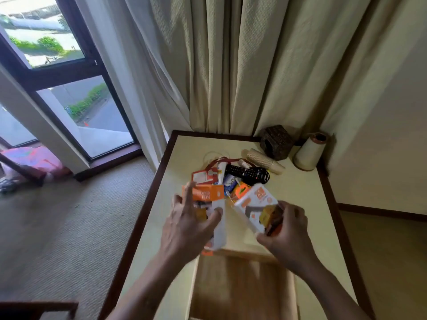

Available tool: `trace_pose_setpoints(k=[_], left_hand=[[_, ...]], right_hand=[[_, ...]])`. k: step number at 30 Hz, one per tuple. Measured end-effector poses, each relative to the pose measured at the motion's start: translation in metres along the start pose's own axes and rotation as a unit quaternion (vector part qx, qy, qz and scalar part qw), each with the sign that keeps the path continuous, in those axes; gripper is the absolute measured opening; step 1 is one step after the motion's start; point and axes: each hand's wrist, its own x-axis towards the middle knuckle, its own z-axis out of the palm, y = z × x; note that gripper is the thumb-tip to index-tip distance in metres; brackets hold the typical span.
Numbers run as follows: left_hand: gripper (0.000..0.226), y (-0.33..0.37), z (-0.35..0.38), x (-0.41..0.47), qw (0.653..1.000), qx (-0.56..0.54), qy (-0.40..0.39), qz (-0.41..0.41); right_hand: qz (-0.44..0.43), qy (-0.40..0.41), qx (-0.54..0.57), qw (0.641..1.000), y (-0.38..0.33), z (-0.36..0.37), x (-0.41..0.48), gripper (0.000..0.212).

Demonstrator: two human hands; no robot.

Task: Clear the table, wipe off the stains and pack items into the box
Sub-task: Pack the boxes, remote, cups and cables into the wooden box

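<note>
Cartons, two of them, white and orange, are in your hands above the tabletop (300,192); your left hand (187,225) has its fingers (217,214) closed round the left carton (211,204), with the index finger lifted free at 12 o'clock of the hand; your right hand (286,234) has its fingers curled shut on the lower end of the right carton (256,206), which tilts up toward 11 o'clock; the two cartons stand near each other, apart. At 6 o'clock of both hands lies the wooden box (242,287), open at the top, blurred; whether anything lies in it, you cannot tell. At 12 o'clock of the cartons sits a small heap on the tabletop: a black remote control (247,173), a red lanyard (221,161), and small packets too blurred to name. At 1 o'clock of the heap lies a stack of paper cups (264,161) on its side; past it a dark woven tissue box (276,142), and at 3 o'clock of that a roll of paper (308,152), upright, by the curtain (231,65).
</note>
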Motion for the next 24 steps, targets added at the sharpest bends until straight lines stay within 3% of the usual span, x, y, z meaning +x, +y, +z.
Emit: trace_pose_setpoints(k=[5, 10, 15, 19, 24], left_hand=[[0.075, -0.004, 0.045, -0.083, 0.996, 0.088, -0.024, -0.016], [0.083, -0.023, 0.086, -0.101, 0.967, 0.241, -0.073, -0.043], [0.069, -0.034, 0.111, -0.097, 0.927, 0.352, -0.129, -0.013], [0.062, -0.039, 0.129, -0.088, 0.857, 0.483, -0.176, 0.040], [0.063, -0.045, 0.136, -0.073, 0.733, 0.624, -0.233, 0.140]], right_hand=[[0.053, -0.051, 0.011, 0.997, 0.036, -0.006, -0.087, 0.091], [0.085, -0.019, 0.102, 0.991, 0.054, 0.009, -0.121, 0.080], [0.072, 0.015, 0.127, 0.989, 0.052, 0.013, -0.127, 0.075], [0.077, 0.010, 0.105, 0.991, 0.052, 0.014, -0.128, 0.080], [0.083, 0.005, 0.083, 0.993, 0.048, 0.016, -0.126, 0.085]])
